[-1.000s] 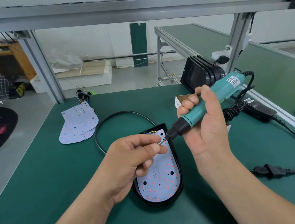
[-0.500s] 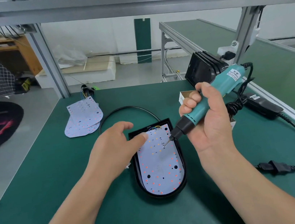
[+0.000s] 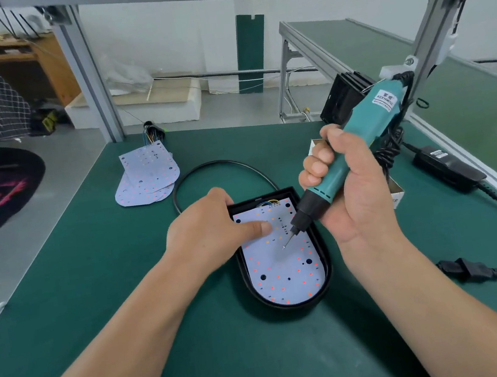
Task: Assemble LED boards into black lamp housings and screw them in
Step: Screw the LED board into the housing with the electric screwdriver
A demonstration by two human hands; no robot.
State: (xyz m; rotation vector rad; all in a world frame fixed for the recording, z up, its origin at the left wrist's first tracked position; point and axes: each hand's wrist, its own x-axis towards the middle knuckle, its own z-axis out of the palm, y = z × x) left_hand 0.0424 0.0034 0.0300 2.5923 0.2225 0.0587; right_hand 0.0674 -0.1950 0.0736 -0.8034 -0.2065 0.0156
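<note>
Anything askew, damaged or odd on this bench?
Nothing stands out. The LED board sits level inside the black housing under the thumb of the left hand; the right hand grips the screwdriver, bit tip at the board. Spare boards lie slightly fanned.

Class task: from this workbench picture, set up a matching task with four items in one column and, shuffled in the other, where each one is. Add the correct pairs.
Items
1. electric screwdriver
2. LED board
3. spare boards
4. power adapter

Places
A. far left on the green mat
B. gripped by the right hand
C. at the mat's right side
D. inside the black housing, pressed by the left hand

Pairs: 1-B, 2-D, 3-A, 4-C
</note>
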